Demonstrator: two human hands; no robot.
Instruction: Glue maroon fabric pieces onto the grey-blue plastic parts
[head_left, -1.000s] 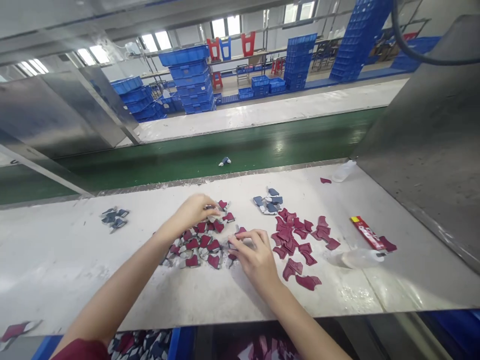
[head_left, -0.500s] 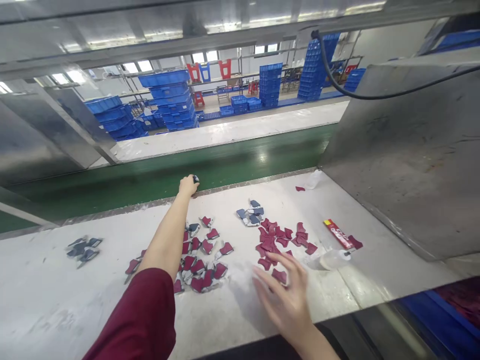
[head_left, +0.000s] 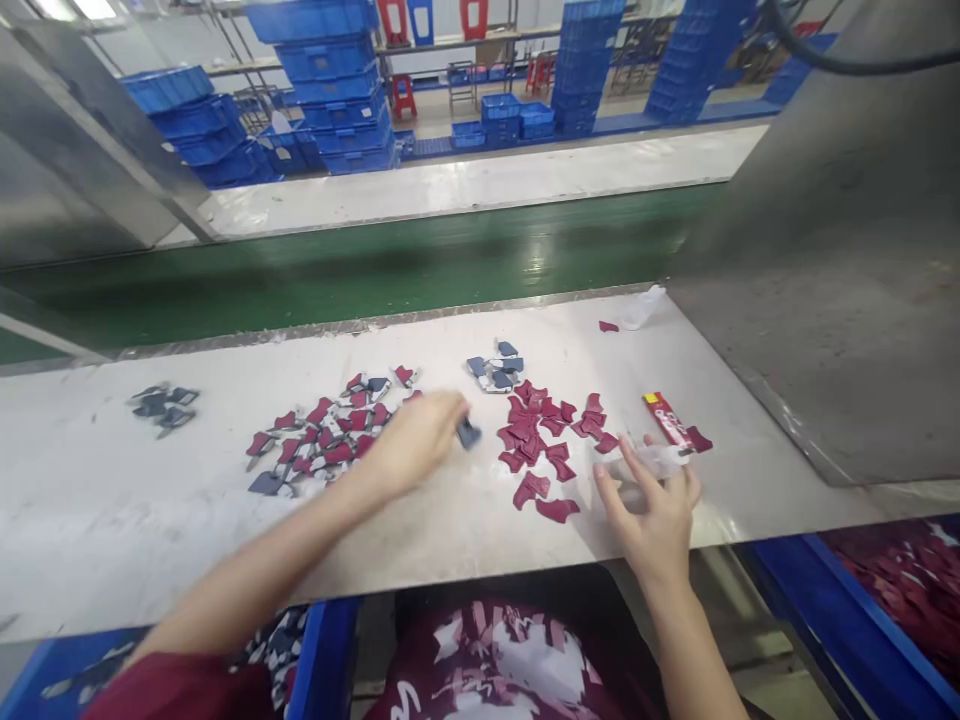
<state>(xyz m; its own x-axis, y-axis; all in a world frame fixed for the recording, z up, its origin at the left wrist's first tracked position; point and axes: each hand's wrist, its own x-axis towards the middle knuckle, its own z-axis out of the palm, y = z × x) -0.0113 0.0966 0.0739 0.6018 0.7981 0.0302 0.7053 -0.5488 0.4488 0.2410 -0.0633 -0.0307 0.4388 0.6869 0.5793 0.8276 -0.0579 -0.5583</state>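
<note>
While a white worktop (head_left: 112,550) stretched across our view, we had a mostly maroon-topped pile (head_left: 337,453) and a loose maroon heap (head_left: 527,440) on it. Our right hand (head_left: 658,515) was spread over a translucent bottle (head_left: 664,459) (contact? couldn't tell); our left hand (head_left: 424,440), between pile and heap, pinched one dark blue piece (head_left: 469,434).

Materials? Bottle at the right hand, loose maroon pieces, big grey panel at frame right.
Bottle: probably plastic; translucent, whitish walls.
Loose maroon pieces: perhaps rubber or synthetic leather; thin, flat, low sheen.
Grey panel: likely sheet steel, dull finish; blurry reflections, metallic grey.
</note>
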